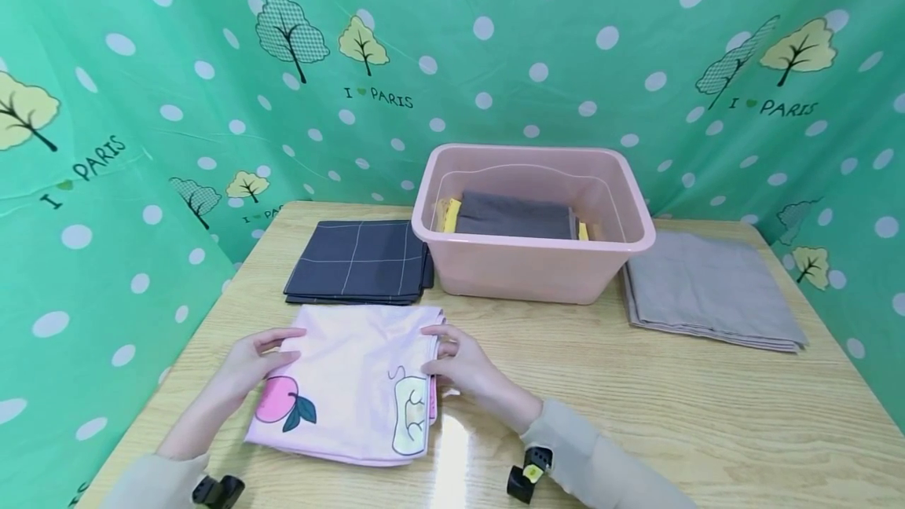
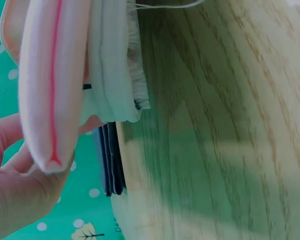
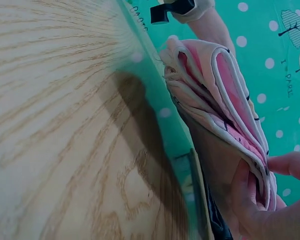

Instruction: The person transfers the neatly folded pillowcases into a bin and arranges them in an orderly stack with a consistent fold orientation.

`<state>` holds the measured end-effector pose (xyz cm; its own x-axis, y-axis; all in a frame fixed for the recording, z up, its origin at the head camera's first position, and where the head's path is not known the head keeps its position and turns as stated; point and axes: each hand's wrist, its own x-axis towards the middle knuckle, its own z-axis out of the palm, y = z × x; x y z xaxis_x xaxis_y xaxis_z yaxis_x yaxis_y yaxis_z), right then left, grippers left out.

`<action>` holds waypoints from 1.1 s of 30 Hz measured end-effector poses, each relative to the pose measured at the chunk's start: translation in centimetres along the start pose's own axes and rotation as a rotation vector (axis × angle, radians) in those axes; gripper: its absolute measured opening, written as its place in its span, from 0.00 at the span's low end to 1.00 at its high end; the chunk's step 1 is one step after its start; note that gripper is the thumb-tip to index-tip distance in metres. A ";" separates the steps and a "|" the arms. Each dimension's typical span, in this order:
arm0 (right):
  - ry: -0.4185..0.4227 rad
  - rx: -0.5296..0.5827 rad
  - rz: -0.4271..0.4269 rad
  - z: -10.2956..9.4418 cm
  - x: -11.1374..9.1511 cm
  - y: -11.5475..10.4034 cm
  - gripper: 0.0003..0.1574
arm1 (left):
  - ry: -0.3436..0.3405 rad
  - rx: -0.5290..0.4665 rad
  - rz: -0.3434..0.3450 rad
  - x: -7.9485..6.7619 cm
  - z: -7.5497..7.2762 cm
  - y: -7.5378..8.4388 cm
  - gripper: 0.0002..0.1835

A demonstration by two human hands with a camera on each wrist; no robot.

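A folded pink cloth [image 1: 353, 383], printed with a peach and a cream-coloured cartoon shape, is held near the front left of the table. At its left edge my left hand [image 1: 256, 360] grips the fold, the thumb toward me and the fingers on the far side. My right hand [image 1: 459, 364] pinches the opposite edge between thumb and fingers. Seen from the right wrist, the cloth's stacked layers [image 3: 224, 100] show edge-on, with the right hand [image 3: 269, 200] closed on their corner. In the left wrist view the rounded fold [image 2: 52, 100] hides part of the left fingers.
Right behind the cloth lies a folded dark checked cloth [image 1: 357, 258]. A pink plastic bin [image 1: 523, 269] stands at the back, with folded dark grey fabric [image 1: 516, 216] and yellow bits inside. Folded grey cloth [image 1: 714, 289] lies at right on the wooden table [image 1: 636, 407]. Green curtain surrounds it.
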<state>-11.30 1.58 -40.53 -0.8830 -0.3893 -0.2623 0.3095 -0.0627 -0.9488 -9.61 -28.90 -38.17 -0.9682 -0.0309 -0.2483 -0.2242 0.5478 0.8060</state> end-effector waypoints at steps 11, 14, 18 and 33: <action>0.001 -0.037 0.020 -1.1 -0.8 -1.0 0.36 | 0.031 -0.043 0.005 -0.2 0.9 0.6 0.26; 0.002 -0.064 0.013 -1.5 -0.9 -1.1 0.36 | 0.038 -0.069 0.012 -0.3 1.2 0.8 0.26; 0.003 -0.084 -0.001 -2.2 -0.9 -1.2 0.35 | 0.045 -0.114 0.011 -0.1 1.6 0.6 0.26; 0.029 -0.125 0.018 -4.3 -1.6 -2.1 0.34 | 0.071 -0.200 0.007 0.7 3.7 1.1 0.25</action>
<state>-12.06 6.24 -38.90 -0.8879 -0.3627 -0.2829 0.2806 0.0602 -0.9579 -10.12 -25.20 -39.47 -0.9737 -0.0905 -0.2093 -0.2280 0.3714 0.9001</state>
